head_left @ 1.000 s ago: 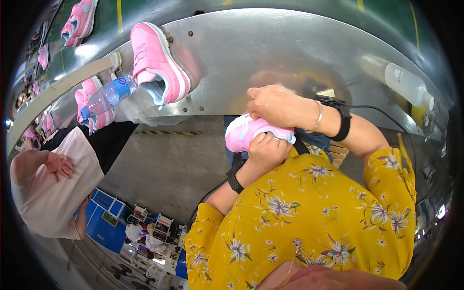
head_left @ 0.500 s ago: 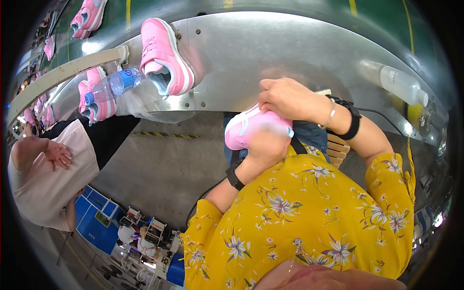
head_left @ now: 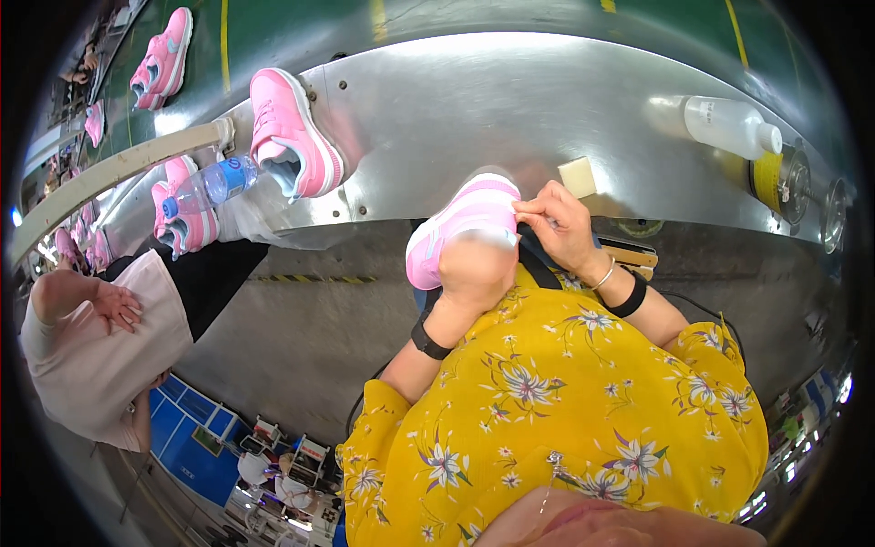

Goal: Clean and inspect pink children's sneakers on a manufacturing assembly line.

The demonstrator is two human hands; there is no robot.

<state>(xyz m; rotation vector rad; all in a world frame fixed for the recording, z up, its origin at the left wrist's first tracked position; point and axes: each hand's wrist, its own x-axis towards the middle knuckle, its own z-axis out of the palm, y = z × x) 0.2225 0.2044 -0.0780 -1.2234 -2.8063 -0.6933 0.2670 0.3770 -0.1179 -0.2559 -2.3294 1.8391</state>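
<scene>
A pink sneaker (head_left: 453,221) with a white sole is held close to my body, at the near edge of a metal bench. My left hand (head_left: 478,273) is closed around it from below; a blur covers part of that hand and the shoe. At the shoe's right edge, the thumb and fingers of my right hand (head_left: 558,223) are pinched together, touching the white sole rim. Anything between those fingertips is too small to make out. Just beyond my right hand, a small cream-coloured block (head_left: 576,177) lies on the bench.
Another pink sneaker (head_left: 293,137) rests on the bench at left, beside a clear water bottle (head_left: 214,185). To the right are a white plastic bottle (head_left: 729,126) and a yellow-banded jar (head_left: 779,185). A co-worker (head_left: 109,337) sits at left. A green conveyor (head_left: 301,32) runs behind.
My right hand has moved from over the top of the sneaker to its right edge, fingers now pinched there. The cream block now shows fully. My left hand still holds the shoe.
</scene>
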